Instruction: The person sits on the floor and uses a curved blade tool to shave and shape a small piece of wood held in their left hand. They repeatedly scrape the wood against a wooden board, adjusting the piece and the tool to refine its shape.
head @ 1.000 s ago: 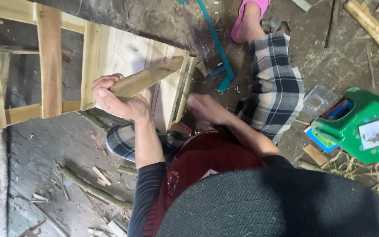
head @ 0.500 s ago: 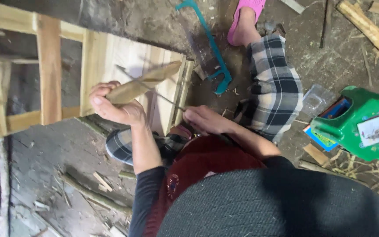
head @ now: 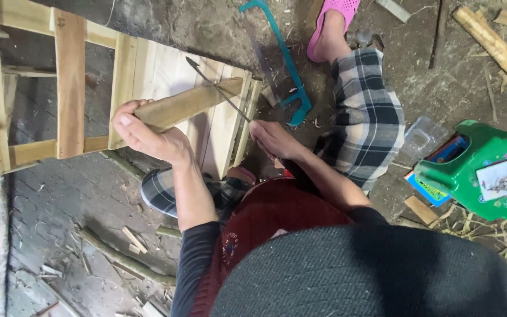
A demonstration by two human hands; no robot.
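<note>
My left hand [head: 148, 134] grips the near end of a pale wooden slat [head: 189, 104], which slants up to the right over a light wooden frame of planks [head: 70, 88]. My right hand [head: 272, 138] holds the lower end of a thin dark metal blade [head: 217, 88]. The blade lies across the slat near its far end and touches its top edge. Both forearms reach out from a dark red top, and a dark knitted cap fills the bottom of the view.
A teal hacksaw frame [head: 286, 67] lies on the dirt floor beyond the frame. A foot in a pink sandal [head: 331, 20] and a checked cloth [head: 366, 114] are at right. A green plastic container [head: 488, 173] stands far right. Wood offcuts [head: 488, 38] and sticks litter the ground.
My right hand has come up from my lap with the thin blade and set it across the slat. My left hand has kept hold of the slat, shifting it slightly.
</note>
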